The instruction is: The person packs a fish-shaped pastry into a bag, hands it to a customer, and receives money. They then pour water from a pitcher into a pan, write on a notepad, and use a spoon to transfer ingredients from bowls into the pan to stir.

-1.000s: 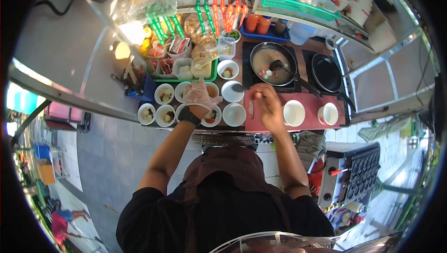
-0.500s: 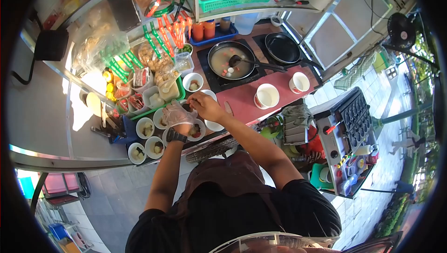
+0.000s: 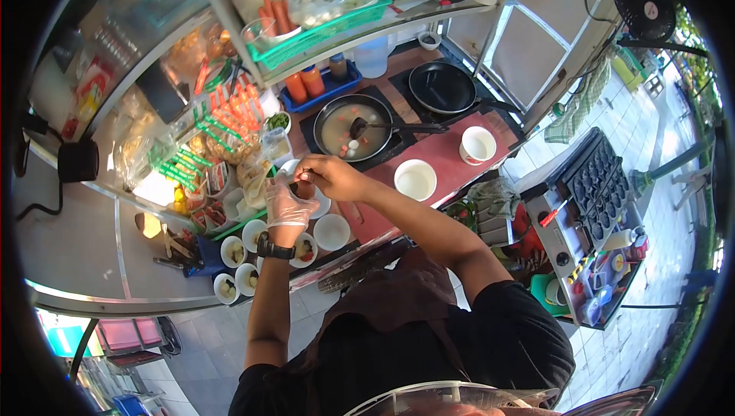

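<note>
My left hand, in a clear plastic glove with a black watch at the wrist, is curled around a small dark reddish-brown thing whose kind I cannot make out. My right hand is bare; its fingers are pinched together right at the top of that thing, and whatever they grip is hidden. Beneath and around both hands stand several white bowls. One bowl just below my left hand holds pale and dark red food. A white bowl sits to its right, and more part-filled bowls stand at the left.
Behind my hands a pan of cloudy liquid holds a black ladle. A black frying pan is to its right. Two paper bowls stand on the red counter. Sauce bottles sit in a blue tray.
My view has shifted, so the stall appears tilted. Both hands have risen off the bowls and come together, and the reddish-brown thing now shows between them.
</note>
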`<action>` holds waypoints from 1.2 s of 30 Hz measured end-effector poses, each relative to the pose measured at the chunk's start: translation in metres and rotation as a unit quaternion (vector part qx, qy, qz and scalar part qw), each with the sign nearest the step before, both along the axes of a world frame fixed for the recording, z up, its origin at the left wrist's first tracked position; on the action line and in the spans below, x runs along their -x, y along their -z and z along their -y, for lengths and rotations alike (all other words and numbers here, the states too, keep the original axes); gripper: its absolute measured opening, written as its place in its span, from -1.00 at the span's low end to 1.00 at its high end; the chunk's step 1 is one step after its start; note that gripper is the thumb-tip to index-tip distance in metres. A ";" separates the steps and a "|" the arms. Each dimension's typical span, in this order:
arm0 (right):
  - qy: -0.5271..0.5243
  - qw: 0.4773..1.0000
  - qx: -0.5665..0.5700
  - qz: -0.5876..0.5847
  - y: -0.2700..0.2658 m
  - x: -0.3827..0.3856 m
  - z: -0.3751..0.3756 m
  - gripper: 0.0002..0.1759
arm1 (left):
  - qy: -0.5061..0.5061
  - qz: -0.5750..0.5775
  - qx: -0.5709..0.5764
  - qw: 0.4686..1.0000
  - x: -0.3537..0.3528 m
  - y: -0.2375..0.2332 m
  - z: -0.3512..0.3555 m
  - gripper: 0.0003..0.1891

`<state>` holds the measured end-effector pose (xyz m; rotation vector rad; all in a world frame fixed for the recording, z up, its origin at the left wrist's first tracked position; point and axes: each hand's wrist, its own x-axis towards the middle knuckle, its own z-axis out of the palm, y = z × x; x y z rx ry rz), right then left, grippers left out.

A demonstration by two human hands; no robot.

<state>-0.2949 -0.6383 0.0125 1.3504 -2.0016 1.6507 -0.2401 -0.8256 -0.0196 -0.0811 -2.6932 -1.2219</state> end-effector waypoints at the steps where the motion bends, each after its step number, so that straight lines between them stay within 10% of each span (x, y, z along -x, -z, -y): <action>1: 0.006 1.000 -0.005 -0.009 -0.008 0.009 -0.017 -0.91 | 0.001 -0.018 0.063 0.998 0.010 -0.009 -0.013 -0.25; 9: 0.144 0.937 -0.019 0.318 -0.029 0.094 -0.184 -0.83 | 0.047 -0.042 0.063 0.996 0.117 -0.041 -0.169 -0.06; 16: 0.158 0.985 -0.058 0.043 -0.017 0.170 -0.298 -0.90 | 0.125 -0.090 0.040 0.987 0.221 -0.013 -0.280 -0.02; 23: 0.280 0.876 0.043 0.390 0.019 0.214 -0.372 -0.86 | 0.214 -0.091 0.048 0.971 0.290 0.016 -0.349 0.04; 26: 0.174 0.905 0.177 0.346 0.051 0.234 -0.382 -0.84 | 0.240 -0.044 0.039 0.969 0.302 0.019 -0.367 0.09; 29: 0.220 0.964 0.045 0.140 0.038 0.234 -0.400 -0.83 | 0.257 -0.034 0.009 0.966 0.311 0.023 -0.379 0.13; 36: 0.304 0.863 0.022 0.403 0.054 0.238 -0.413 -0.83 | 0.304 -0.025 -0.004 0.952 0.324 0.034 -0.392 0.18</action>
